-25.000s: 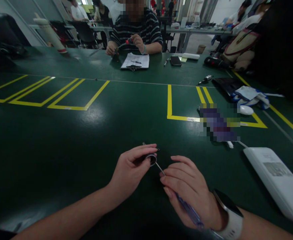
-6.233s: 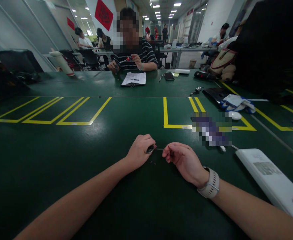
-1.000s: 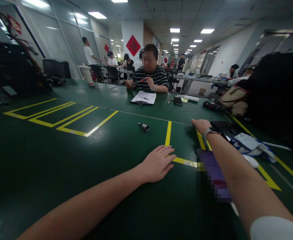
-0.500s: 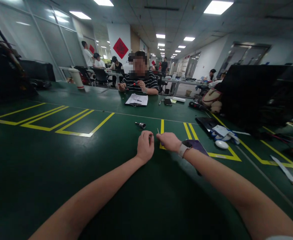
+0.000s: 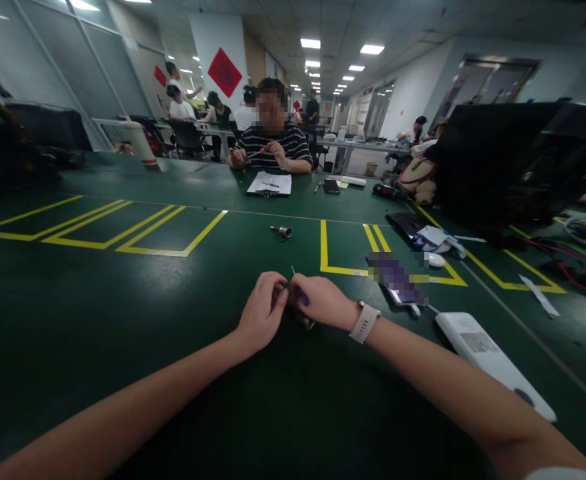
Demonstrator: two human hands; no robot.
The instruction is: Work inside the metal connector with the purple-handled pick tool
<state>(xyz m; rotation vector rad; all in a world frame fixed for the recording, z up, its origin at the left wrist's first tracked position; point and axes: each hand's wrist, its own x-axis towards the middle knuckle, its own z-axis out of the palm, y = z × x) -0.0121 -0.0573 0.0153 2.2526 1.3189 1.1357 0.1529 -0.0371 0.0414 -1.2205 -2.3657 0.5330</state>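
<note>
My right hand (image 5: 320,301), with a pale watch on its wrist, is closed around a thin-shafted tool (image 5: 303,298); its slim shaft points up past the fingers and a bit of purple shows in the grip. Beside it, my left hand (image 5: 263,308) has its thumb and fingers curled together at the tool's side. Whatever lies between those fingertips is too small to make out. A metal cylinder (image 5: 305,322) shows just below my right hand, partly covered by it. Farther forward, a metal socket bit (image 5: 283,232) lies on the green table (image 5: 197,320).
To the right are a phone (image 5: 397,279) with a cable, a white power bank (image 5: 493,363), a white mouse (image 5: 433,260) and a cloth (image 5: 437,240). Yellow tape (image 5: 324,247) marks the table. Across it, a person in a striped shirt (image 5: 297,147) holds a tool above a clipboard (image 5: 269,184).
Both hands have moved left and closer to me, still together. The view has shifted, and the power bank and the metal cylinder under my right hand now show.
</note>
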